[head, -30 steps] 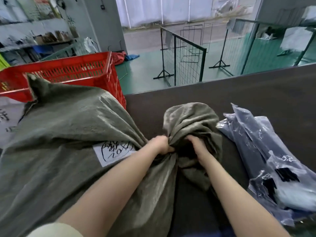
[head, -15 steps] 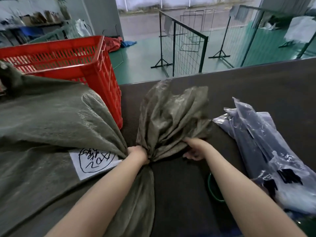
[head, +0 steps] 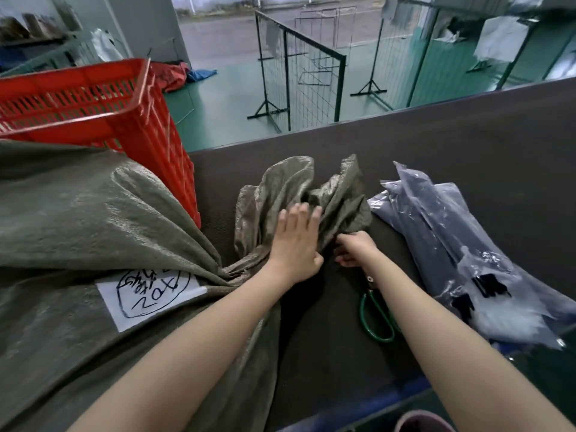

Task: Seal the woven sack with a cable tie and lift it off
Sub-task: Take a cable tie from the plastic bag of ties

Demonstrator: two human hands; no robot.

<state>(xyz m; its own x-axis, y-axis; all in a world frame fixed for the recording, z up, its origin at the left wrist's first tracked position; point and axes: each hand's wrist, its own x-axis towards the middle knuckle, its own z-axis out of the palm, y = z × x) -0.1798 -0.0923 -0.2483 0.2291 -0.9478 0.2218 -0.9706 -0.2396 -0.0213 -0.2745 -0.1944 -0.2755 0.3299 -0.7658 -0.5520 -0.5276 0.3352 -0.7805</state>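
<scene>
A large grey-green woven sack (head: 93, 232) lies on its side across the left of the dark table, with a white handwritten label (head: 149, 291) on it. Its gathered mouth (head: 299, 194) fans out at the table's middle. My left hand (head: 296, 241) lies flat on the bunched mouth, fingers spread. My right hand (head: 355, 249) pinches the lower right edge of the mouth fabric. No cable tie is visible on the neck. Black ties show inside a clear plastic bag (head: 486, 285) to the right.
A red plastic crate (head: 103, 110) stands behind the sack at the left. Green-handled scissors (head: 377, 316) lie on the table (head: 467, 145) under my right forearm. A pile of grey plastic bags (head: 436, 219) lies at the right. Wire fence panels (head: 299, 73) stand on the green floor beyond.
My left hand has let go of the sack's neck and now rests flat on the fanned mouth. My right hand has stayed at the mouth's right edge. The view has tilted down.
</scene>
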